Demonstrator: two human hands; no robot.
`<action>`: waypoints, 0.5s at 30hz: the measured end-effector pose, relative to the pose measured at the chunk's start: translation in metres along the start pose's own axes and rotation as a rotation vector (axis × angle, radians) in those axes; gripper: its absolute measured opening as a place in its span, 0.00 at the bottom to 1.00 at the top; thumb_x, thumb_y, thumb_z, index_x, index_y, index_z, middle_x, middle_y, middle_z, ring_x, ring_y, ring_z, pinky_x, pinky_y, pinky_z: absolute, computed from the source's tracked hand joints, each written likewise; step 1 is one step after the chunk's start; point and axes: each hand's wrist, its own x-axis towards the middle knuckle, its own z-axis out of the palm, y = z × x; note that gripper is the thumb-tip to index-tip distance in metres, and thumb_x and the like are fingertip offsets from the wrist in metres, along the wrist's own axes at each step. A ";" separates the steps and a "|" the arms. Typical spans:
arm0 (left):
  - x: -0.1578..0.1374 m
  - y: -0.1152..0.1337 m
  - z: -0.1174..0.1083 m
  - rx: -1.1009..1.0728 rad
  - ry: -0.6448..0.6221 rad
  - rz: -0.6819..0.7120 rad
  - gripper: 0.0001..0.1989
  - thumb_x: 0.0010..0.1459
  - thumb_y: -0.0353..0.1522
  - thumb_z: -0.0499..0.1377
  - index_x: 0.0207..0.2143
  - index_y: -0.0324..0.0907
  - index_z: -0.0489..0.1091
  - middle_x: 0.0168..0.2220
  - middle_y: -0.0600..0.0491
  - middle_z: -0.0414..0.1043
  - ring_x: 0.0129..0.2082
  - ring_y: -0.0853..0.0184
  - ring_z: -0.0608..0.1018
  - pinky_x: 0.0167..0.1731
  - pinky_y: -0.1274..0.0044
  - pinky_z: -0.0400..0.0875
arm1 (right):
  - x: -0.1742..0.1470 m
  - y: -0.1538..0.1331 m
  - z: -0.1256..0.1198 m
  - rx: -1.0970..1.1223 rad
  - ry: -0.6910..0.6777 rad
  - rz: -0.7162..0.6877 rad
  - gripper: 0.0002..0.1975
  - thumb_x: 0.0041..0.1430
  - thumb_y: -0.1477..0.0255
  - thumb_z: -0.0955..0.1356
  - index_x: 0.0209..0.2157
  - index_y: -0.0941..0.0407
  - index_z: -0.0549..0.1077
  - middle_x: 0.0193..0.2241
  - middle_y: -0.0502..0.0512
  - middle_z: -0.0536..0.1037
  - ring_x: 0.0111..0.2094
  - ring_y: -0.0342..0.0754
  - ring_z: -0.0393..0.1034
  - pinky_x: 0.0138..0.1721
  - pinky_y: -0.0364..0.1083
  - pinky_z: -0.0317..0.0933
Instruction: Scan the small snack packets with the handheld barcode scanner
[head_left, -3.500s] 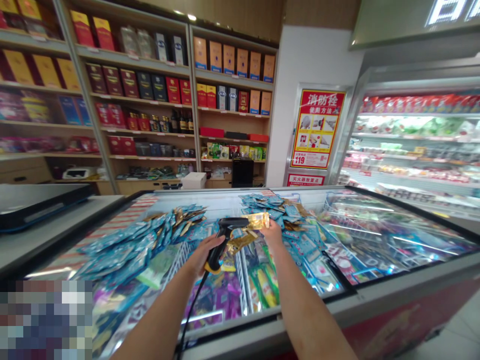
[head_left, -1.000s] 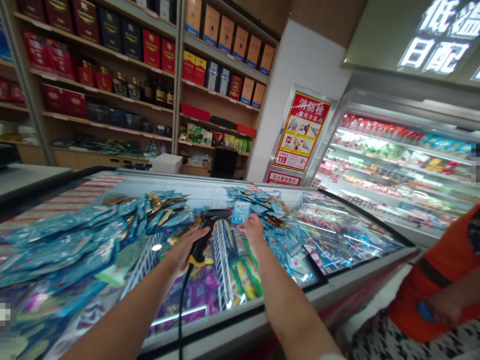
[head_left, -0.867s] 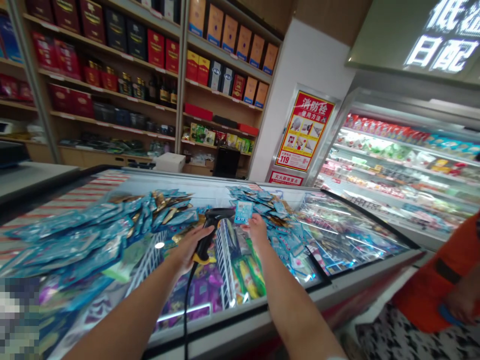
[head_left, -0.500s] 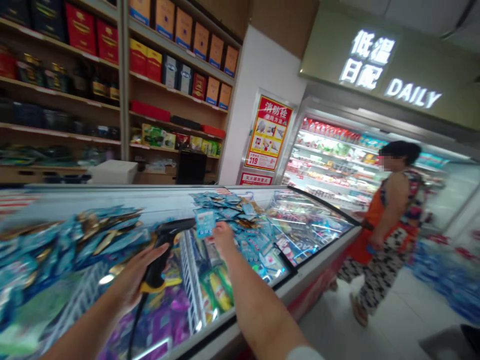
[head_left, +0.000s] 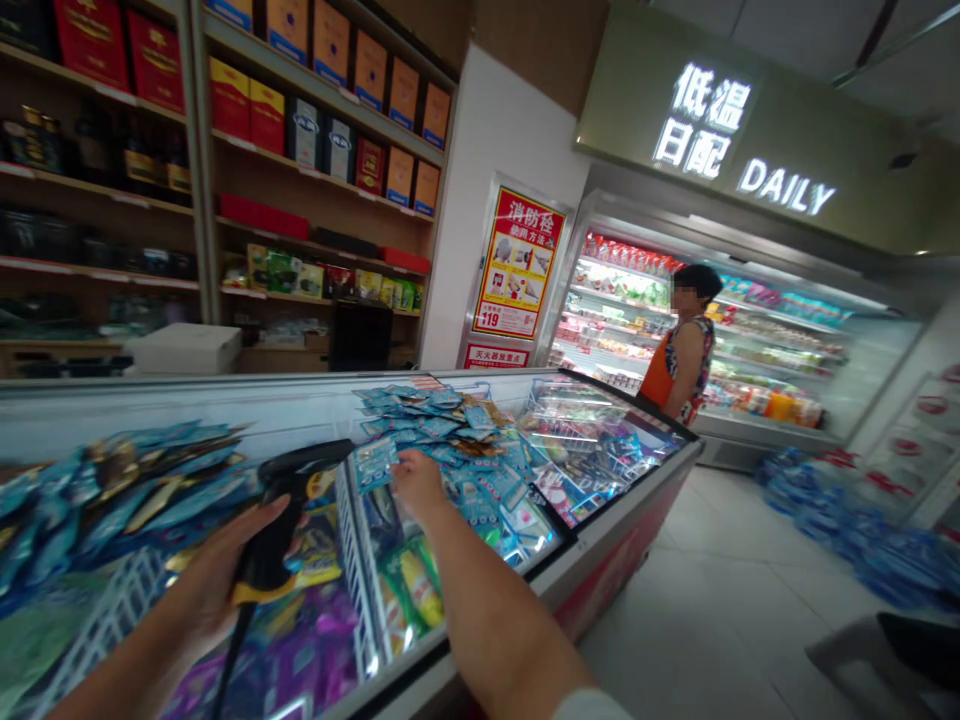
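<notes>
The left hand (head_left: 225, 570) is wrapped around the handle of a scanner (head_left: 271, 540) left of the frame's centre, its thumb over the near side. The grip seems chosen so that the head points right, and the cord (head_left: 231, 660) hangs free below. The right hand (head_left: 420, 485) pinches a packet (head_left: 373, 465) by its right edge, near the middle of the frame, which leaves most of the face uncovered, presumably for the scanner to read. The head's tip is just beside the packet; whether they touch, I cannot tell. Heaps lie to either side, a left heap (head_left: 142, 490) and a right heap (head_left: 450, 415), probably because the freezer (head_left: 641, 500) offers a flat glass top within reach.

The packet is flat, blue and roughly square, slightly tilted, with a paler upper part; its print is too blurred to read.
</notes>
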 end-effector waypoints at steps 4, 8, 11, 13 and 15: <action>-0.011 0.005 0.007 -0.011 -0.026 0.016 0.10 0.53 0.29 0.58 0.39 0.38 0.71 0.26 0.51 0.77 0.17 0.67 0.75 0.12 0.79 0.69 | -0.018 -0.013 0.000 -0.333 -0.143 -0.247 0.12 0.57 0.64 0.65 0.38 0.53 0.76 0.36 0.52 0.78 0.38 0.47 0.72 0.42 0.45 0.63; -0.015 0.005 0.010 -0.117 -0.082 0.046 0.15 0.53 0.27 0.58 0.45 0.35 0.71 0.33 0.46 0.78 0.26 0.66 0.79 0.28 0.78 0.76 | -0.023 -0.026 -0.009 -0.457 -0.161 -0.320 0.13 0.60 0.66 0.62 0.38 0.53 0.76 0.39 0.53 0.78 0.41 0.47 0.70 0.44 0.45 0.61; -0.013 0.004 0.009 -0.160 -0.095 0.043 0.17 0.55 0.27 0.56 0.48 0.34 0.70 0.38 0.44 0.78 0.34 0.63 0.80 0.36 0.76 0.76 | -0.011 -0.024 -0.027 -0.431 0.120 -0.279 0.13 0.59 0.73 0.61 0.41 0.56 0.75 0.40 0.56 0.77 0.45 0.48 0.68 0.49 0.46 0.58; -0.011 0.003 0.007 -0.158 -0.101 0.036 0.17 0.55 0.28 0.56 0.49 0.34 0.70 0.39 0.43 0.78 0.36 0.61 0.80 0.37 0.75 0.77 | 0.002 -0.017 -0.038 -0.341 0.302 -0.225 0.15 0.58 0.75 0.60 0.42 0.58 0.74 0.41 0.58 0.76 0.46 0.49 0.67 0.50 0.47 0.57; -0.009 0.002 0.006 -0.153 -0.103 0.037 0.18 0.55 0.28 0.57 0.48 0.34 0.70 0.38 0.43 0.78 0.37 0.60 0.80 0.36 0.74 0.77 | 0.014 -0.007 -0.045 -0.157 0.356 -0.149 0.15 0.56 0.74 0.60 0.43 0.58 0.74 0.39 0.57 0.76 0.41 0.48 0.69 0.46 0.47 0.60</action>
